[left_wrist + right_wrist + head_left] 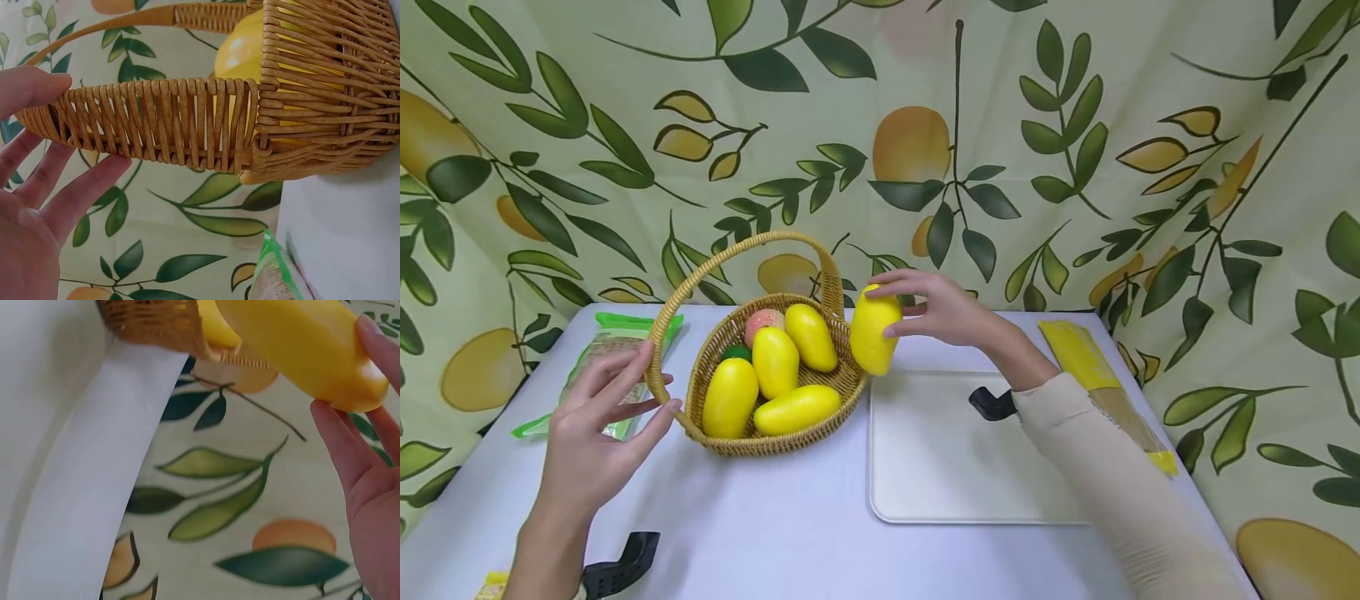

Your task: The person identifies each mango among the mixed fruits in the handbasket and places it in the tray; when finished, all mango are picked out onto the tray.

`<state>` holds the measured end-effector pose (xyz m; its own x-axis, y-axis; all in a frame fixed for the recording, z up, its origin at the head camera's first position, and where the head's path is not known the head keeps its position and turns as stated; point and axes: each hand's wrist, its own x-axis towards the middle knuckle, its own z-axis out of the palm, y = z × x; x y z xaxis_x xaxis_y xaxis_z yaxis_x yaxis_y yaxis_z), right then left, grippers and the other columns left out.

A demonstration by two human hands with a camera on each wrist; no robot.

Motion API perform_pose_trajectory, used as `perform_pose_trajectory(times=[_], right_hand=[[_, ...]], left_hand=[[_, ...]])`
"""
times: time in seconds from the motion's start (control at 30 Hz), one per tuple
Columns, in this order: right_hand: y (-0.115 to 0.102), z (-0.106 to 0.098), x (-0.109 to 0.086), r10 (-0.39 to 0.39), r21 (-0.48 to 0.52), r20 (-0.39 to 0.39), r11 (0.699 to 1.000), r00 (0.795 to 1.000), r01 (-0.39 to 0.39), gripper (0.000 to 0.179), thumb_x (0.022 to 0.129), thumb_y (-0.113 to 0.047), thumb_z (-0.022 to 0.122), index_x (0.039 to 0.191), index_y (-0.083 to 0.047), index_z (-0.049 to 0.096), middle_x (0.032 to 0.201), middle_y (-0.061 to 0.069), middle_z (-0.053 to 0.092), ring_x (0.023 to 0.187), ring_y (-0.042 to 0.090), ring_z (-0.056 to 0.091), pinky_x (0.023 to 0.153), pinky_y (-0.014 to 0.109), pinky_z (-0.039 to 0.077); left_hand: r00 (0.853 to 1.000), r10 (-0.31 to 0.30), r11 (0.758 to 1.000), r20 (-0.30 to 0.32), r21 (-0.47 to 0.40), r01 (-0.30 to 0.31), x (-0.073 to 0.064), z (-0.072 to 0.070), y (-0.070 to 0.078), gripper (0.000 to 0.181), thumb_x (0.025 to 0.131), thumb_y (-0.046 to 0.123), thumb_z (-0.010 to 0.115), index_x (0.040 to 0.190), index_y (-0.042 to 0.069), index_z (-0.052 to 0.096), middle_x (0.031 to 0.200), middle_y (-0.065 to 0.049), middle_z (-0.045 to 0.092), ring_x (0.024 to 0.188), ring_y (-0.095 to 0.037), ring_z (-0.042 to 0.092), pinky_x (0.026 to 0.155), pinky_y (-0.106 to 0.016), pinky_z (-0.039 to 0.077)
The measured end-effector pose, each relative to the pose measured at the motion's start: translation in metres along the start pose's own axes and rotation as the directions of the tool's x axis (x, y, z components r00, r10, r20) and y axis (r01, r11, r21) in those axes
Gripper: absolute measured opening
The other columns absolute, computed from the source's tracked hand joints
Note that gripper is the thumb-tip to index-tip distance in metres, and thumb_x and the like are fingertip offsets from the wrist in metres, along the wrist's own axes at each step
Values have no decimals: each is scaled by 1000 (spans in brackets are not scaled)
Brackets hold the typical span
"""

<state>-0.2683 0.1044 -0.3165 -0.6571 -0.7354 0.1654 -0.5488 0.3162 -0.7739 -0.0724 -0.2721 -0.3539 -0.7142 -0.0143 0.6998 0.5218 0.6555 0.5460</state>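
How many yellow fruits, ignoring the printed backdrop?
5: one yellow fruit in the right hand, four in the basket: back right, middle, front left, front right. Others may be hidden.

Free room above the near-left part of the tray (pixel 958 471); leftward, basket (pixel 760 447) and arched handle (pixel 767 237) as obstacles.

Mangoes (pixel 776 362): bright yellow, unpatterned. Wicker basket (pixel 760 447): golden tan, ribbed weave. Peach-like fruit (pixel 764 322): pinkish red, pale speckling. Fruit just below it (pixel 737 353): dark green. Tray (pixel 955 475): off-white, plain. Tablecloth (pixel 775 533): white — faint lavender cast. Backdrop cloth (pixel 985 75): cream ground, printed green leaves, orange fruit, dark-outlined yellow leaves. Left packet (pixel 640 321): bright green borders — tan middle. Right packet (pixel 1084 354): yellow ends, tan-brown middle. Sleeve (pixel 1097 454): cream. Wrist mounts (pixel 621 568): black.
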Motion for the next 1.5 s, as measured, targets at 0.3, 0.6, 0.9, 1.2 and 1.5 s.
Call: perform_pose_trajectory(times=[0.3, 0.6, 0.9, 1.2, 1.5], right_hand=[[15, -18, -30, 63, -15, -22, 998, 998, -63, 52, 83, -6, 83, 133, -7, 68, 153, 11, 53, 138, 32, 56, 98, 38, 62], [28, -13, -43, 136, -33, 21, 990, 990, -135, 47, 86, -11, 81, 132, -13, 69, 156, 13, 50, 144, 34, 49, 95, 35, 63], [39, -1, -48, 141, -85, 73, 987, 987, -134, 42, 90, -16, 79, 131, -14, 70, 155, 10, 51, 150, 33, 42, 114, 49, 52], [55, 14, -52, 178, 38, 106, 982, 978, -183, 38, 90, -17, 78, 128, -15, 71, 157, 10, 50, 147, 35, 46, 108, 53, 55], [71, 31, -54, 172, 71, 132, 981, 976, -182, 40, 81, -19, 87, 118, -15, 73, 154, 15, 53, 146, 34, 48, 124, 54, 40]], left_hand=[[1000, 16, 1000, -18, 9, -16, -1, 2, 0, 92, 54, -30, 80, 139, -1, 60, 130, 15, 57, 105, 13, 64, 78, -1, 53], [999, 36, 999, -20, -4, -36, -1, 1, -1, 81, 62, -22, 82, 138, -2, 60, 130, 14, 57, 105, 12, 65, 78, -1, 53], [998, 54, 998, -26, -20, -55, -1, 2, -3, 61, 84, 12, 84, 137, -3, 60, 130, 14, 57, 107, 12, 64, 80, 0, 52], [997, 62, 998, -40, -30, -64, -1, 4, -4, 74, 89, 51, 70, 137, -4, 61, 130, 18, 56, 106, 13, 63, 80, 1, 51], [996, 79, 996, -37, -43, -81, 1, 5, -5, 70, 90, 47, 71, 136, -4, 61, 129, 17, 56, 107, 11, 64, 80, 0, 52]])
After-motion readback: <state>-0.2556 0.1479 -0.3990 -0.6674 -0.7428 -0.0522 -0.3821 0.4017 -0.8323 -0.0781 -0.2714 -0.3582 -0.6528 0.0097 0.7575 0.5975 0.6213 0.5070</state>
